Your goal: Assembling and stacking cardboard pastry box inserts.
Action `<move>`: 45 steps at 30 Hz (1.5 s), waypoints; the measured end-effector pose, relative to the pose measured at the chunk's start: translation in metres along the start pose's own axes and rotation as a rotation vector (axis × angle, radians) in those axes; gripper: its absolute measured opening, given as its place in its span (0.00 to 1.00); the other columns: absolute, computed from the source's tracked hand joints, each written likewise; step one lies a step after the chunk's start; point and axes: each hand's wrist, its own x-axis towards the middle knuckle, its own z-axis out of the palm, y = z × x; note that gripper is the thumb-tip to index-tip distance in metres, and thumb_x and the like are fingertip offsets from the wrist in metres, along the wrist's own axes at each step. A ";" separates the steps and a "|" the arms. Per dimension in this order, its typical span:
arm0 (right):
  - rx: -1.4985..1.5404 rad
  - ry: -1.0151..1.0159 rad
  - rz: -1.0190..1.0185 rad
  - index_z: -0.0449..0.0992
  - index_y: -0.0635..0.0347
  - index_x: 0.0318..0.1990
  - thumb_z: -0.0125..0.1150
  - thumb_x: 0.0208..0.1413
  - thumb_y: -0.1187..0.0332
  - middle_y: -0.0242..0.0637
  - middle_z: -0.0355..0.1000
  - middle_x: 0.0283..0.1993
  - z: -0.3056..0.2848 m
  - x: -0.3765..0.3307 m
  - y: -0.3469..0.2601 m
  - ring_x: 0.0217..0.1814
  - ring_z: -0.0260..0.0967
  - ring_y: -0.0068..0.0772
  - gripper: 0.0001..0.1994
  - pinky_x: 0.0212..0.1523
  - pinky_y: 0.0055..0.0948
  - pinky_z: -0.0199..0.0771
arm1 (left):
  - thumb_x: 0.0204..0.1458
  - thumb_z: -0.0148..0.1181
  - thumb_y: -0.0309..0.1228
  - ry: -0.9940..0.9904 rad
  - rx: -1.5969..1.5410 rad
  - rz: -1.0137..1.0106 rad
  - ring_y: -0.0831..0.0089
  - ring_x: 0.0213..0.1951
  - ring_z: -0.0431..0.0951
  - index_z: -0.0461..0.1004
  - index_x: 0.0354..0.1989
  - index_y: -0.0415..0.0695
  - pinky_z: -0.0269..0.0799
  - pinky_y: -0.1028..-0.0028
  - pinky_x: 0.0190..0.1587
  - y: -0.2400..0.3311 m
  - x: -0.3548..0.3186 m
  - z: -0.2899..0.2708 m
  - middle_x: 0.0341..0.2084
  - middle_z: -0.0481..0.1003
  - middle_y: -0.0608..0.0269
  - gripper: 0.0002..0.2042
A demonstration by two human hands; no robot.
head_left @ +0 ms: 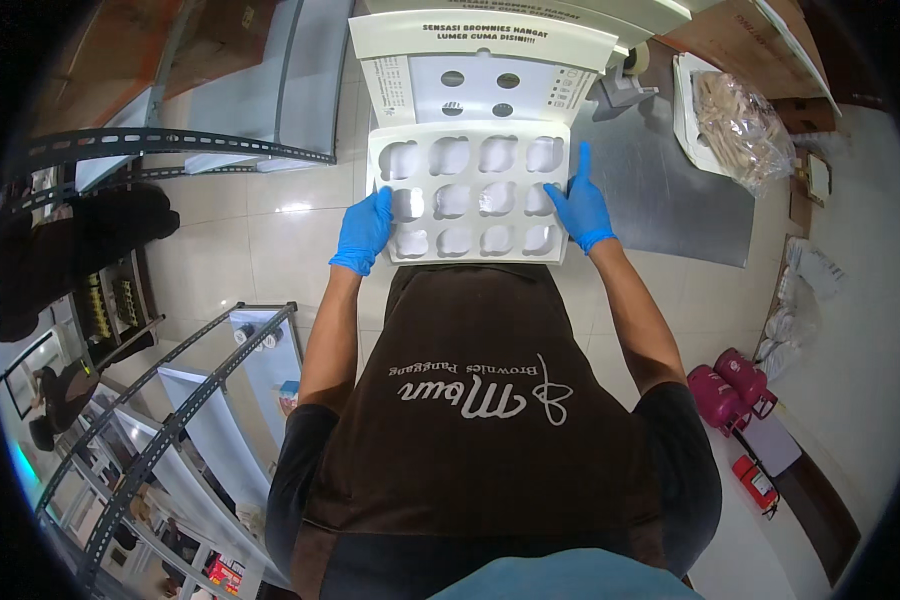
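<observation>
A pale cardboard box (485, 42) stands open in front of my apron, its lid raised at the far side. Inside lies a white card insert (475, 181) with rows of scalloped cut-outs. My left hand (365, 230), in a blue glove, grips the box at its left edge, thumb on top of the rim. On the right edge, my right hand (583, 206), gloved too, has its thumb over the insert and its index finger stretched along the side. The fingers under the box are hidden.
Beyond the box are more cartons and a tape dispenser (625, 92) on a metal table (670, 200). A clear bag of wooden cutlery (740, 125) sits at the far right. Metal shelving (185, 415) flanks the left, where other people stand. Pink gas cylinders (718, 398) are at right.
</observation>
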 end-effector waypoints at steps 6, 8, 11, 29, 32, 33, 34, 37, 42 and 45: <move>-0.077 0.110 -0.263 0.51 0.58 0.65 0.59 0.50 0.60 0.54 0.72 0.32 0.002 0.013 0.019 0.38 0.70 0.56 0.35 0.43 0.46 0.69 | 0.57 0.43 0.51 -0.101 -0.025 -0.230 0.53 0.28 0.77 0.76 0.21 0.37 0.72 0.61 0.35 0.016 0.009 -0.015 0.17 0.75 0.50 0.28; 0.109 0.061 -0.409 0.48 0.58 0.66 0.59 0.51 0.60 0.52 0.72 0.30 0.000 0.023 0.024 0.34 0.71 0.56 0.37 0.42 0.46 0.70 | 0.56 0.48 0.48 -0.100 -0.067 -0.255 0.52 0.29 0.78 0.76 0.26 0.36 0.71 0.60 0.36 0.020 0.011 -0.013 0.20 0.76 0.49 0.23; 0.018 0.025 -0.032 0.47 0.58 0.66 0.56 0.52 0.62 0.55 0.72 0.31 -0.010 0.032 0.008 0.36 0.71 0.58 0.36 0.44 0.46 0.70 | 0.52 0.56 0.41 0.033 0.001 -0.207 0.50 0.31 0.77 0.72 0.40 0.37 0.71 0.58 0.38 0.013 0.016 -0.004 0.24 0.76 0.45 0.18; -0.141 -0.028 -0.177 0.57 0.55 0.57 0.46 0.56 0.61 0.62 0.71 0.39 -0.019 0.041 -0.008 0.42 0.69 0.64 0.22 0.45 0.53 0.68 | 0.49 0.56 0.38 0.240 0.251 0.623 0.59 0.41 0.71 0.71 0.49 0.47 0.61 0.61 0.49 0.122 0.050 0.021 0.36 0.72 0.57 0.18; -0.190 0.003 -0.061 0.60 0.58 0.53 0.45 0.58 0.58 0.62 0.71 0.38 -0.018 0.046 -0.007 0.41 0.69 0.65 0.19 0.44 0.53 0.68 | 0.50 0.55 0.37 0.225 0.269 0.602 0.61 0.40 0.71 0.74 0.43 0.48 0.61 0.62 0.45 0.122 0.060 0.033 0.33 0.72 0.60 0.13; -0.191 0.005 -0.057 0.60 0.58 0.53 0.45 0.58 0.58 0.62 0.71 0.38 -0.013 0.045 -0.003 0.41 0.69 0.65 0.19 0.44 0.53 0.68 | 0.50 0.54 0.37 0.252 0.281 0.619 0.61 0.39 0.71 0.75 0.41 0.48 0.62 0.63 0.44 0.122 0.061 0.036 0.33 0.73 0.61 0.12; -0.146 0.113 -0.045 0.61 0.59 0.51 0.46 0.58 0.56 0.61 0.72 0.37 -0.006 0.044 0.005 0.40 0.69 0.65 0.19 0.43 0.53 0.68 | 0.50 0.54 0.37 0.250 0.279 0.622 0.61 0.39 0.71 0.75 0.41 0.48 0.62 0.63 0.44 0.122 0.062 0.038 0.33 0.73 0.61 0.12; -0.175 0.143 -0.006 0.62 0.61 0.49 0.47 0.58 0.55 0.60 0.72 0.37 -0.009 0.047 0.008 0.40 0.69 0.64 0.20 0.43 0.52 0.68 | 0.50 0.54 0.38 0.243 0.317 0.602 0.61 0.39 0.71 0.75 0.41 0.49 0.62 0.62 0.44 0.122 0.065 0.040 0.33 0.72 0.60 0.12; -0.240 0.058 0.133 0.64 0.62 0.46 0.49 0.56 0.54 0.54 0.73 0.37 -0.011 0.051 0.010 0.41 0.72 0.56 0.20 0.43 0.45 0.70 | 0.51 0.53 0.39 0.191 0.319 0.585 0.59 0.39 0.71 0.76 0.39 0.48 0.64 0.62 0.43 0.124 0.064 0.036 0.33 0.72 0.58 0.12; 0.208 0.141 -0.003 0.66 0.62 0.45 0.51 0.56 0.55 0.41 0.74 0.36 0.002 0.073 0.047 0.38 0.72 0.42 0.19 0.42 0.36 0.70 | 0.51 0.53 0.39 0.157 0.297 0.591 0.59 0.39 0.71 0.76 0.38 0.47 0.64 0.62 0.42 0.125 0.063 0.033 0.33 0.72 0.58 0.12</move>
